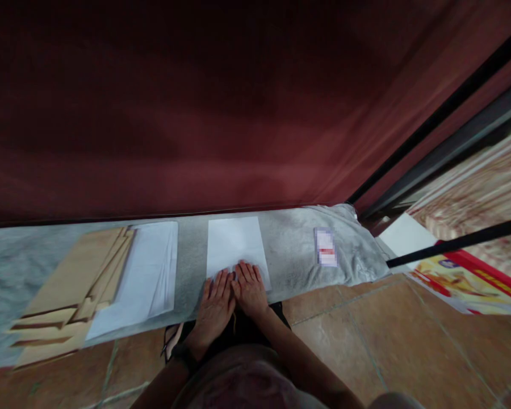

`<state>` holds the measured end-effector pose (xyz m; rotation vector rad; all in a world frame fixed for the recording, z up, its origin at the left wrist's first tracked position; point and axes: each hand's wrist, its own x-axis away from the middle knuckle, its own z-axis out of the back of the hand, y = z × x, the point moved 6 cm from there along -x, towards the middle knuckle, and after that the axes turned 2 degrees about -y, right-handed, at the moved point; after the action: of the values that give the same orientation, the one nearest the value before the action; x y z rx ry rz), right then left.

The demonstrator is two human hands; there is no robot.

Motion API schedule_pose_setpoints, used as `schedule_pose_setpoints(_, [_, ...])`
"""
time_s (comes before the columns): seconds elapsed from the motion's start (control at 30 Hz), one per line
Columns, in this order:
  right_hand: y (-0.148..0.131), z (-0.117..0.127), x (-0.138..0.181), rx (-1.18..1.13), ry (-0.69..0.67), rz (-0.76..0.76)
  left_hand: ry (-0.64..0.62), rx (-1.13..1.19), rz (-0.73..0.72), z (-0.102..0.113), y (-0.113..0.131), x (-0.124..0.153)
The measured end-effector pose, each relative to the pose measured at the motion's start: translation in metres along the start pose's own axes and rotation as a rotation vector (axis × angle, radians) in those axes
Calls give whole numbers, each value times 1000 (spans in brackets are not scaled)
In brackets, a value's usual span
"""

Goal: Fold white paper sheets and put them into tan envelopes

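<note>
1. Working from afar through the head view, I have the left hand point(215, 304) palm down over the near left part of the white sheet point(235, 241), fingers straight and nearly together, curled round nothing.
2. The right hand point(250, 289) lies just beside it, over the near edge of the white sheet toward its right corner. Its fingers are also extended, slightly fanned, and grip nothing. The two hands meet at the thumb side; how hard either presses, I cannot tell.
3. The relation I would steer by: the white sheet runs straight ahead from the fingertips, its long axis pointing away from the body, so most of it lies beyond the fingers. Both hands touch it; neither is clearly closer, though the right fingertips look a touch farther up. I cannot make out whether it is one layer or several.
4. Left of the white sheet and apart from it, a white paper pile point(142, 278) lies slantwise, with brown envelopes point(79, 272) farther out, beside that pile.
5. Right of the white sheet, well apart, is a pixelated slip point(326, 247); farther right is a red and yellow package point(472, 278).
6. Under the white sheet spreads a grey cloth point(287, 244); beyond its far edge rises a dark red wall point(238, 176).
</note>
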<state>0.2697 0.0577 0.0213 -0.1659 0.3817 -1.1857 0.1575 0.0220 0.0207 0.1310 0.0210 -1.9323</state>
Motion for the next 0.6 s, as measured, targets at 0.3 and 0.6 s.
schedule_pose_setpoints(0.3, [40,18,10,81,57,-36,119,39,110,7,-18,8])
schedule_pose_setpoints(0.6, [75,36,22,126,38,-112,171,62,176,0,-38,20])
